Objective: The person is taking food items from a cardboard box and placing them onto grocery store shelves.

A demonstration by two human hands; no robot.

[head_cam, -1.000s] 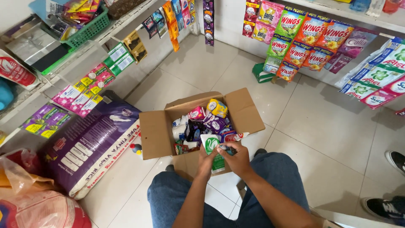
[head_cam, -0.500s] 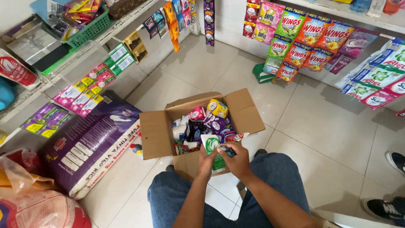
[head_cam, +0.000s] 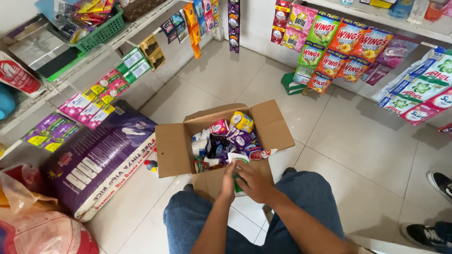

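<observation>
An open cardboard box (head_cam: 172,149) sits on the tiled floor in front of my knees, filled with several small colourful packets and white bottles. Both my hands hold a white and green packet (head_cam: 240,160) just over the box's near edge. My left hand (head_cam: 229,181) grips its left side and my right hand (head_cam: 254,182) wraps its right side, covering most of the packet's lower part. My legs in blue jeans (head_cam: 310,193) flank the box's near flap.
A big purple and white sack (head_cam: 101,157) lies left of the box, with a plastic bag (head_cam: 28,207) nearer me. Shelves with hanging sachet strips (head_cam: 348,51) line the walls. Another person's black shoes (head_cam: 433,211) stand at the right.
My hands have shifted slightly on the packet, staying over the box's near edge. Nothing else has moved.
</observation>
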